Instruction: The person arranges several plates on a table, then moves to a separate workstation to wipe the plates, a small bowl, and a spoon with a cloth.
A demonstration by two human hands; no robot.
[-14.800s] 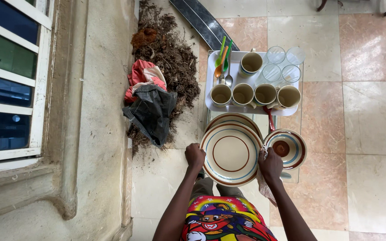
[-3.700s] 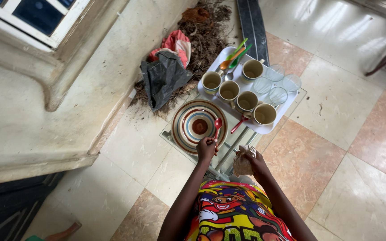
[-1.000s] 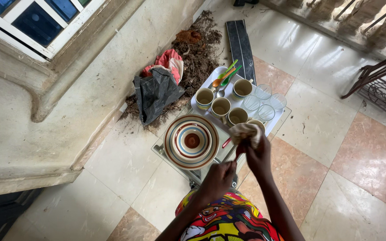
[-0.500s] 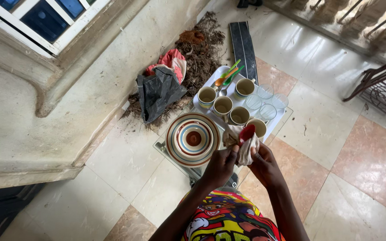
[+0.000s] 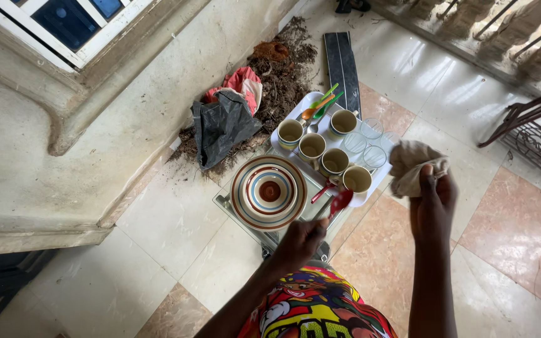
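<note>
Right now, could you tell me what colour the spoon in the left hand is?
Red spoon, head view.

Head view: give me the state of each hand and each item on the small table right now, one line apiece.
Left hand: closed on the red spoon.
Red spoon: held above the table, bowl end up.
Right hand: raised to the right, gripping the cloth.
Cloth: bunched, off the spoon.
Striped plates: stacked, small bowl on top.
Mugs: upright on the white tray.
Glasses: upright, look empty.

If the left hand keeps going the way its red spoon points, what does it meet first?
Probably the nearest mug on the white tray: the left hand aims the red spoon up-right toward it. Depth is unclear.
</note>
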